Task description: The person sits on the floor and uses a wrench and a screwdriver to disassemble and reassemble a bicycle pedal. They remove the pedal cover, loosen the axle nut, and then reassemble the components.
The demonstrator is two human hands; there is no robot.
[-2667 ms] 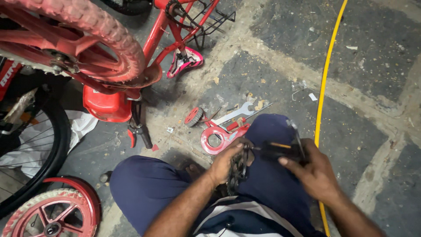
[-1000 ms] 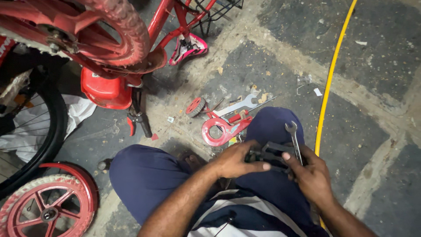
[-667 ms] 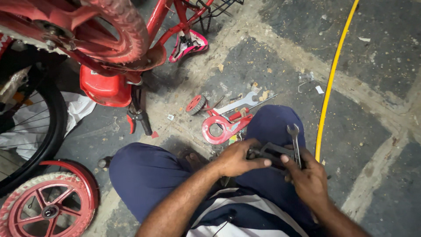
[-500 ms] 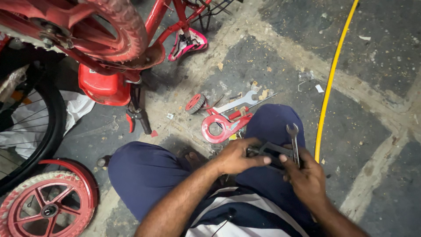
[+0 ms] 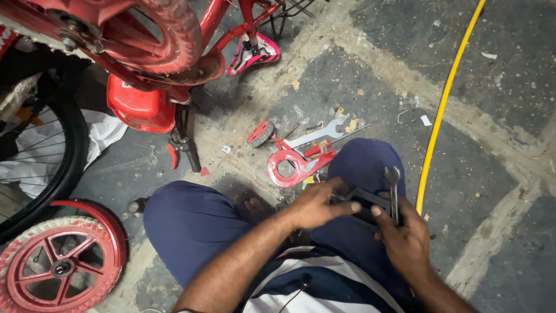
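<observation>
1. Over the person's lap, above the right knee in dark blue trousers (image 5: 370,168), both hands meet on a small black part (image 5: 362,200)
2. Left hand (image 5: 315,204) lies curled over the part's near end, fingers pressed onto it
3. Right hand (image 5: 405,237) pinches the part's other end and also holds a slim silver spanner (image 5: 394,191) upright against its fingers
4. On the stone floor (image 5: 492,145) just ahead lie a red ring-shaped bracket (image 5: 298,167), a larger silver spanner (image 5: 315,134) and a small red wheel (image 5: 260,133)
5. A yellow hose (image 5: 443,104) runs past on the right; a red bicycle (image 5: 145,52) stands upper left
</observation>
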